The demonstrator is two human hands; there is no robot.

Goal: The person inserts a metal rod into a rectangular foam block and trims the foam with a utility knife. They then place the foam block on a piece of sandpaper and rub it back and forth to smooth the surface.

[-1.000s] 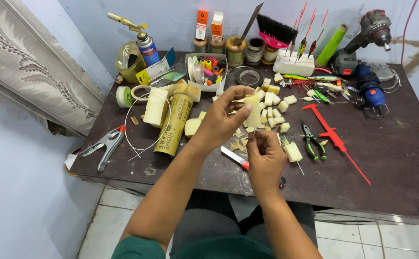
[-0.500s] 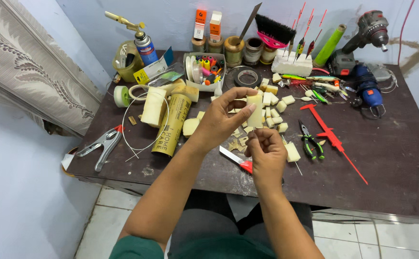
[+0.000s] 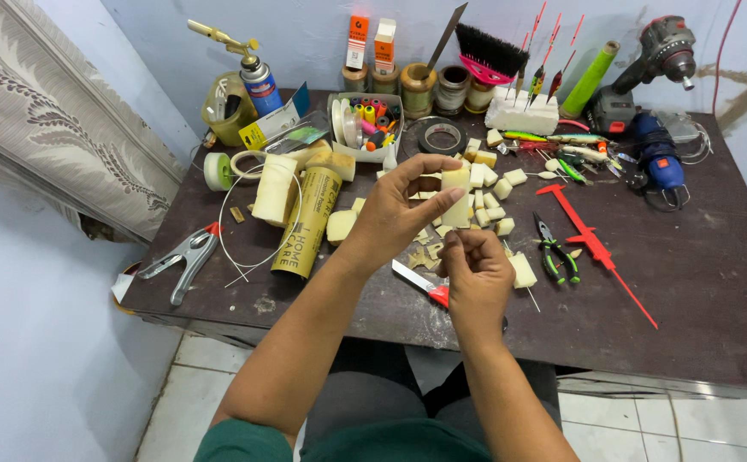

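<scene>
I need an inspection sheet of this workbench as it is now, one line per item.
Surface: dark brown table, crowded at the back.
Job's things: pale foam block in left hand; right hand pinched just below it.
Clutter: foam cubes, red-handled knife, pliers, red caliper, metal clamp.
Hands: both raised above the table.
Cables: white wire loop.
Surroundings: blue wall, tiled floor.

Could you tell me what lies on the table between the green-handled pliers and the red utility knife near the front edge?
In the head view, a pale foam block and the right hand lie between the pliers and the knife.
</scene>
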